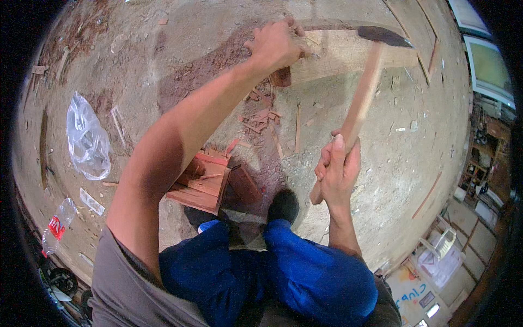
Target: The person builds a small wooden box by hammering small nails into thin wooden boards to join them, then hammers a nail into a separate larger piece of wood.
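My right hand [339, 169] is wrapped round the wooden handle of a hammer [360, 103]. Its dark metal head [384, 36] is raised at the upper right, over the far part of a pale wooden plank [338, 68] lying on the ground. My left arm reaches far forward, and my left hand [277, 44] is at the plank's left end, fingers curled. Whatever is in those fingers is hidden. Just beneath the left hand a dark reddish wood block [282, 77] shows at the plank's end.
A reddish wooden box-like piece [201, 182] stands by my feet, partly behind my left arm. Wood chips [264, 115] litter the dirt floor. At left lie a clear plastic bag [87, 136] and a plastic bottle [59, 226]. A white plastic chair [440, 245] is at lower right.
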Demonstrator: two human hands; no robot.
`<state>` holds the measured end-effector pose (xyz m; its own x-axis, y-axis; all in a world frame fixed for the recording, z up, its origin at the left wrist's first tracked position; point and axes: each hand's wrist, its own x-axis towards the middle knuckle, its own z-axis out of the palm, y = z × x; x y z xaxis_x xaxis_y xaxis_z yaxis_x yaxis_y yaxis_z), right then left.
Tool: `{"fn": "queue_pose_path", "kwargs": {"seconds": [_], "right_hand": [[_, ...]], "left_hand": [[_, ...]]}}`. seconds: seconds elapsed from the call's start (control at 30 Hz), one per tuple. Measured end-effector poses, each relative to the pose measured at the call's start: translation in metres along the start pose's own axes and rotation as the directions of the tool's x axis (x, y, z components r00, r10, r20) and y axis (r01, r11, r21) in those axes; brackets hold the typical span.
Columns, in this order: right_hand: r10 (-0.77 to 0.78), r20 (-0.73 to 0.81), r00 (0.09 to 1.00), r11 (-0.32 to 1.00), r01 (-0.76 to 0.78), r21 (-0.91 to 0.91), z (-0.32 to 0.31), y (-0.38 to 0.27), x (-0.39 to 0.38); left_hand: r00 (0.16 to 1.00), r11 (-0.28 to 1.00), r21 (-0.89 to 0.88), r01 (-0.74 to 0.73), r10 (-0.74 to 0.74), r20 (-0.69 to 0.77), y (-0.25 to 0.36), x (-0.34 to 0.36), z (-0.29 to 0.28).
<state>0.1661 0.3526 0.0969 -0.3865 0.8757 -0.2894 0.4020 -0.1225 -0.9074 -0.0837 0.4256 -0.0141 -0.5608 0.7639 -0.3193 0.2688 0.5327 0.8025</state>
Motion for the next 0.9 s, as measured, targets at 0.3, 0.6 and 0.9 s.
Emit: {"fn": "queue_pose_path", "kwargs": {"seconds": [0.3, 0.6, 0.9], "right_hand": [[0.178, 0.034, 0.983, 0.983, -0.176, -0.058, -0.009, -0.014, 0.003], [0.21, 0.042, 0.977, 0.97, -0.202, -0.136, -0.012, 0.002, 0.006], [0.097, 0.019, 0.995, 0.984, -0.093, -0.152, -0.013, 0.025, -0.002]], "left_hand": [[1.0, 1.0, -0.007, -0.024, 0.024, 0.003, 0.0, 0.0, 0.001], [0.999, 0.998, 0.047, -0.045, 0.046, -0.008, 0.006, -0.005, 0.001], [0.999, 0.999, -0.021, -0.038, 0.038, -0.003, 0.001, 0.0, 0.004]]}}
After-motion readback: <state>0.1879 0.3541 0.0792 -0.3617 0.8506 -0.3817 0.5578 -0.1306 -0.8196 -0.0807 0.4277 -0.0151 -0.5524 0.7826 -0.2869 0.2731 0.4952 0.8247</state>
